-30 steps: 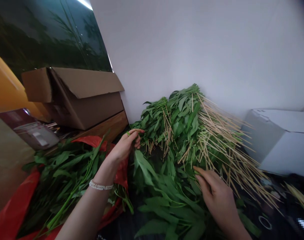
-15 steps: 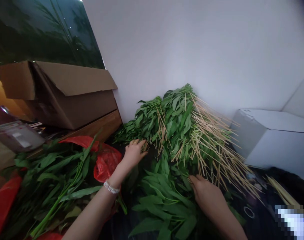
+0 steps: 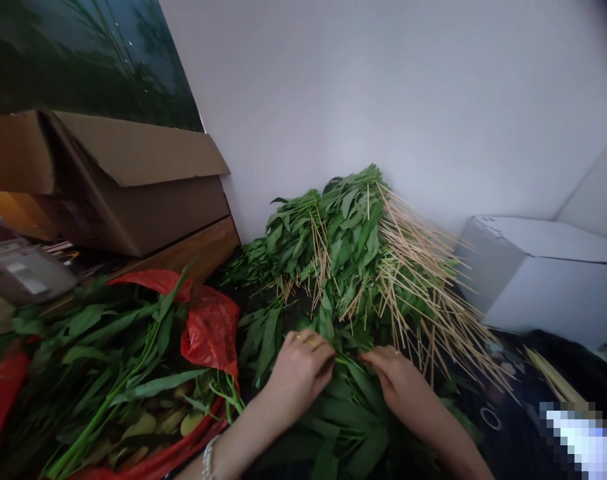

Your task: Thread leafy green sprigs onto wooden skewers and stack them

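My left hand point(image 3: 306, 363) is closed, its curled fingers on the stem end of a bunch of leafy greens point(image 3: 350, 417) in front of me. Just right of it, my right hand point(image 3: 400, 377) pinches at the same bunch, thumb and fingertips together among the leaves. Exactly what lies between those fingertips is partly hidden. Behind both hands, skewered bundles of greens point(image 3: 350, 233) lean against the wall. Many thin wooden skewers point(image 3: 433, 287) stick out of them to the lower right. A smaller leafy sprig point(image 3: 266, 333) lies left of the piled bundles.
At left, a red plastic bag point(image 3: 210, 327) holds loose long-stemmed greens point(image 3: 98, 373). Beyond it stands an open cardboard box point(image 3: 168, 213) beside a lidded plastic container point(image 3: 28, 273). A white box point(image 3: 548, 287) sits at right, and a pale ring point(image 3: 490, 418) lies on the dark surface.
My left hand has come back from the skewer ends by the far bundles to the near bunch, closing there. The right hand has shifted slightly left. A sprig now lies where the left hand was.
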The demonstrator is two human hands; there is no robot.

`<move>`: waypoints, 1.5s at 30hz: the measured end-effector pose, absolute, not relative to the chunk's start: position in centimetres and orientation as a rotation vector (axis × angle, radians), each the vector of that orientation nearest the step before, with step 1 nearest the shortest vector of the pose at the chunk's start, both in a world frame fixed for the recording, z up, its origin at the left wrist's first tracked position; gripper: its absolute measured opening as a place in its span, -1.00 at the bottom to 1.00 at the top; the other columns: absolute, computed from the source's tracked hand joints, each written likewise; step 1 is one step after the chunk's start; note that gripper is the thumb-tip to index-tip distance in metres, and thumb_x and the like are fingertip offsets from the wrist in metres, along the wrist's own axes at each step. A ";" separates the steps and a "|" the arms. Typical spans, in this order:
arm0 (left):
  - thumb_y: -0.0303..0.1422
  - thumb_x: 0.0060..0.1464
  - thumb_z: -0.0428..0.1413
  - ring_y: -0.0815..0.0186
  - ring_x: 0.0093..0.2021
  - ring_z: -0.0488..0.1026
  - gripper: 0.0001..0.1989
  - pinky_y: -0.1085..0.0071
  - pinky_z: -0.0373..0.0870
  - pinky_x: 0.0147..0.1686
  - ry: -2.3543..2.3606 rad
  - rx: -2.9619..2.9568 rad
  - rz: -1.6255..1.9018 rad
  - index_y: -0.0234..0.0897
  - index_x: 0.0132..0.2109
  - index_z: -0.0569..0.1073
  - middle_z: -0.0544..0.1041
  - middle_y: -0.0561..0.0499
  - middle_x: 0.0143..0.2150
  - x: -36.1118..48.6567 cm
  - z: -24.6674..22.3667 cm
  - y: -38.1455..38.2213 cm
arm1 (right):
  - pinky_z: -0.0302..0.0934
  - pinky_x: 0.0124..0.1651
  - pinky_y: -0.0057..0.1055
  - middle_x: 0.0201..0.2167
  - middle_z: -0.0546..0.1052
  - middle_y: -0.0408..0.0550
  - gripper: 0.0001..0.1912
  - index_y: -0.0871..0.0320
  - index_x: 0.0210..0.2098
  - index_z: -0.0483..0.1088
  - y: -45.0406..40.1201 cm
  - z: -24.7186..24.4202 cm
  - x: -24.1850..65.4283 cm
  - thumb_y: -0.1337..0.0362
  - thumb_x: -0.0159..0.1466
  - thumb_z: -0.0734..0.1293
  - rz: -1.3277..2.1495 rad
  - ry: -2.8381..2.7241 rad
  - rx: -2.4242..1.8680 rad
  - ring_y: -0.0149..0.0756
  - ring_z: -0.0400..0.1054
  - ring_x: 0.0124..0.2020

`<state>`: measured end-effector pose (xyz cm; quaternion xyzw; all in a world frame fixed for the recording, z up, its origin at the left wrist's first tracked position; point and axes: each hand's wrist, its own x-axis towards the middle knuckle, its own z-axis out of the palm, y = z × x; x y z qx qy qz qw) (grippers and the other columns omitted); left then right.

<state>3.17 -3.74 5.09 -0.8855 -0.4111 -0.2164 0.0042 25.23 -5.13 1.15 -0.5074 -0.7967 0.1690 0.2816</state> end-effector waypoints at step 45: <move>-0.36 0.23 0.10 0.22 -0.05 0.42 -0.83 0.22 0.22 -0.03 -1.060 -2.574 -1.094 -0.11 -0.07 0.54 0.60 0.03 -0.23 1.4 6.6 -2.1 | 0.26 -0.16 -0.27 -0.32 0.48 -0.02 -0.78 0.12 -0.21 0.47 -5.5 1.7 23.0 0.31 0.38 0.18 0.202 -1.905 -1.114 -0.22 0.35 -0.23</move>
